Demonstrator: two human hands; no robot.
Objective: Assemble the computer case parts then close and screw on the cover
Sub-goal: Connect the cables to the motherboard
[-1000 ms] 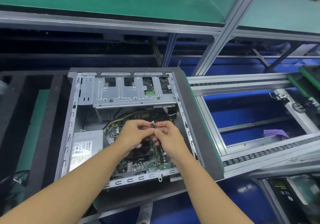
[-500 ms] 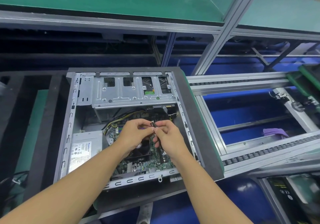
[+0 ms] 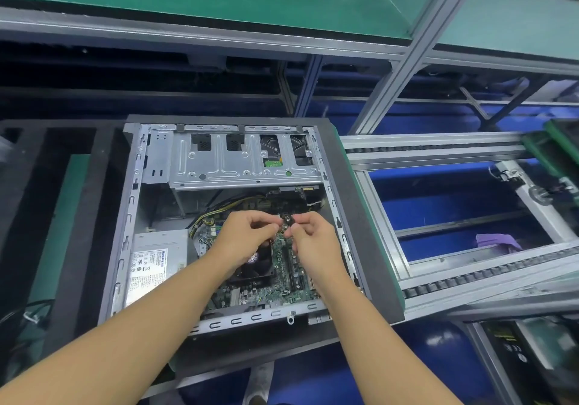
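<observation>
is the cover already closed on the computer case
No, the computer case lies open, motherboard and power supply in plain view, while left hand and right hand pinch a small part.

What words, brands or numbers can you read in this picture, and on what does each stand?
None reads with certainty.
Power supply label: blue brand word and fine print, too blurred.
Round sticker on the cooler fan: too small.
Green sticker in the drive cage: too small.
Black unit at lower right: yellow label and symbols, blurred.
</observation>
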